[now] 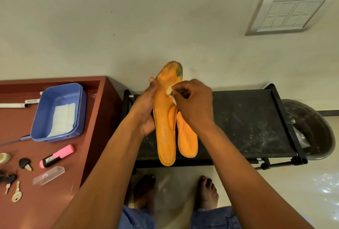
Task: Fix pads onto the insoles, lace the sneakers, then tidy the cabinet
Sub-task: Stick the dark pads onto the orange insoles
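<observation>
My left hand [146, 107] grips an orange insole [165, 118] by its left edge and holds it upright above the black rack. My right hand [192, 104] pinches a small pale pad [169, 92] against the upper part of that insole. A second orange insole [187, 140] lies partly behind the first, below my right wrist. No sneakers or laces are in view.
A black shoe rack [247, 124] stands against the wall. To the left, a brown cabinet top [91, 118] carries a blue tray [58, 111] with white sheets, a pink highlighter [56, 156], keys [16, 192] and a clear case [48, 175]. A dark basin [311, 129] sits at right.
</observation>
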A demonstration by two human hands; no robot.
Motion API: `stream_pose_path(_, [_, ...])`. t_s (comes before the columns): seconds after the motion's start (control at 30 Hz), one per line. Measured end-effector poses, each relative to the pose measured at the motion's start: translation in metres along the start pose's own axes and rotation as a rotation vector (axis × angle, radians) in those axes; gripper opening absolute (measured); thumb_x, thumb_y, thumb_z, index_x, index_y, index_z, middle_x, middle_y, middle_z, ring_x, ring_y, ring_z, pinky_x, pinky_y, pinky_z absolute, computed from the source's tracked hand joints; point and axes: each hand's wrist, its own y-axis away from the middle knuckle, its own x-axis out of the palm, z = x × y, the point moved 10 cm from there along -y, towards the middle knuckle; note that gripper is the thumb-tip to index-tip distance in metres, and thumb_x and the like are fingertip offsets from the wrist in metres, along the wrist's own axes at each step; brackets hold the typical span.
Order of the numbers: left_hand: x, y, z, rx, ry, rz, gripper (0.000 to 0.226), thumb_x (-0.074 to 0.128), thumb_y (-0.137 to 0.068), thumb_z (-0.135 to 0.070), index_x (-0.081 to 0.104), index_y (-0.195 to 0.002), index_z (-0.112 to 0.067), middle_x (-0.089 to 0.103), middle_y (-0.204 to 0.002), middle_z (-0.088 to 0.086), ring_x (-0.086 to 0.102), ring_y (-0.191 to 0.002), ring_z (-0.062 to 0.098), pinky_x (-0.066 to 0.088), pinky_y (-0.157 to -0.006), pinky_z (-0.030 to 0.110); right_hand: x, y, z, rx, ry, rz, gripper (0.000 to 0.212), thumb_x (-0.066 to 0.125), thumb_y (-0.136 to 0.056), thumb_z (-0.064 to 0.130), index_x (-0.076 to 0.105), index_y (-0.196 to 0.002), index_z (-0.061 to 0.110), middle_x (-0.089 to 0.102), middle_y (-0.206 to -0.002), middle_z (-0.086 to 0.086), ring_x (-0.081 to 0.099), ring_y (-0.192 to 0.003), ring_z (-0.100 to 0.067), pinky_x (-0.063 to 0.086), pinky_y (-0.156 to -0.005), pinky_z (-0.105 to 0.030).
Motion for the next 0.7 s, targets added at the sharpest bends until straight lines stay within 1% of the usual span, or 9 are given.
stream_pose_path(0.1, [-0.012,0.000,-0.003,0.010,0.025,-0.068,0.071,0.030,-0.103,-0.065,0.065,-0.131,-0.009,0.075,-0.120,0.017,0.074,-0.108,0.030,0.061,-0.089,0.042,0.037,0.014,0.013,0.001,-0.081,0.280,0.010,0.079,-0.085,0.011,0.081,-0.092,0.018,0.073,-0.088,0.005,0.068,-0.081,-0.010,0.059,-0.080,-0.039])
stream_pose_path(0.13, [-0.015,0.000,-0.004,0.011,0.038,-0.079,0.071,0.029,-0.104,-0.064,0.065,-0.130,-0.008,0.075,-0.119,0.017,0.074,-0.108,0.029,0.061,-0.088,0.041,0.045,0.018,0.017,-0.006,-0.100,0.337,0.009,0.080,-0.084,0.011,0.081,-0.091,0.018,0.072,-0.087,0.007,0.068,-0.081,-0.009,0.059,-0.080,-0.039])
stream_pose_path(0.2, [-0.017,0.002,-0.007,0.022,0.053,-0.086,0.072,0.029,-0.104,-0.063,0.064,-0.132,-0.006,0.074,-0.121,0.018,0.073,-0.109,0.030,0.060,-0.089,0.042,0.048,0.020,0.021,-0.018,-0.134,0.369,0.008,0.082,-0.083,0.011,0.081,-0.088,0.018,0.071,-0.083,0.011,0.068,-0.080,-0.007,0.059,-0.079,-0.038])
stream_pose_path(0.3, [-0.013,0.003,-0.005,0.018,0.016,-0.074,0.070,0.030,-0.105,-0.062,0.064,-0.132,-0.007,0.074,-0.121,0.017,0.073,-0.110,0.029,0.060,-0.089,0.041,0.039,0.018,0.019,-0.021,-0.129,0.265,0.011,0.081,-0.081,0.009,0.081,-0.086,0.019,0.070,-0.082,0.012,0.067,-0.077,-0.006,0.059,-0.077,-0.036])
stream_pose_path(0.43, [0.008,0.006,0.007,-0.038,-0.033,0.002,0.066,0.034,-0.105,-0.062,0.067,-0.131,-0.011,0.074,-0.121,0.015,0.073,-0.111,0.028,0.060,-0.091,0.042,0.012,0.014,0.017,-0.034,-0.081,-0.015,0.006,0.078,-0.085,0.015,0.080,-0.086,0.020,0.072,-0.083,0.010,0.067,-0.078,-0.007,0.059,-0.076,-0.038])
stream_pose_path(0.5, [0.016,0.007,0.011,-0.044,-0.035,0.041,0.063,0.035,-0.105,-0.060,0.067,-0.133,-0.013,0.074,-0.123,0.014,0.072,-0.113,0.028,0.059,-0.094,0.043,-0.006,0.012,0.016,-0.047,-0.042,-0.151,0.003,0.078,-0.087,0.019,0.080,-0.088,0.021,0.073,-0.085,0.008,0.067,-0.079,-0.007,0.060,-0.077,-0.036])
stream_pose_path(0.57, [0.020,0.007,0.013,-0.048,-0.049,0.065,0.060,0.036,-0.105,-0.059,0.066,-0.134,-0.016,0.074,-0.125,0.012,0.072,-0.114,0.028,0.058,-0.096,0.045,-0.020,0.011,0.015,-0.044,-0.017,-0.246,0.005,0.079,-0.087,0.017,0.080,-0.091,0.020,0.073,-0.088,0.004,0.067,-0.079,-0.008,0.060,-0.077,-0.034])
stream_pose_path(0.63, [0.020,0.008,0.014,-0.056,-0.061,0.064,0.059,0.036,-0.105,-0.058,0.066,-0.134,-0.017,0.073,-0.125,0.011,0.072,-0.114,0.028,0.058,-0.095,0.046,-0.025,0.008,0.010,-0.021,-0.027,-0.264,0.007,0.080,-0.087,0.015,0.081,-0.091,0.019,0.073,-0.088,0.002,0.068,-0.078,-0.008,0.061,-0.077,-0.034])
stream_pose_path(0.7, [0.016,0.006,0.015,-0.064,-0.038,0.047,0.061,0.035,-0.105,-0.059,0.064,-0.135,-0.015,0.073,-0.126,0.014,0.071,-0.115,0.030,0.060,-0.094,0.047,-0.018,0.004,0.005,-0.002,-0.053,-0.179,0.007,0.081,-0.086,0.015,0.081,-0.092,0.020,0.074,-0.088,0.004,0.069,-0.079,-0.007,0.061,-0.078,-0.035])
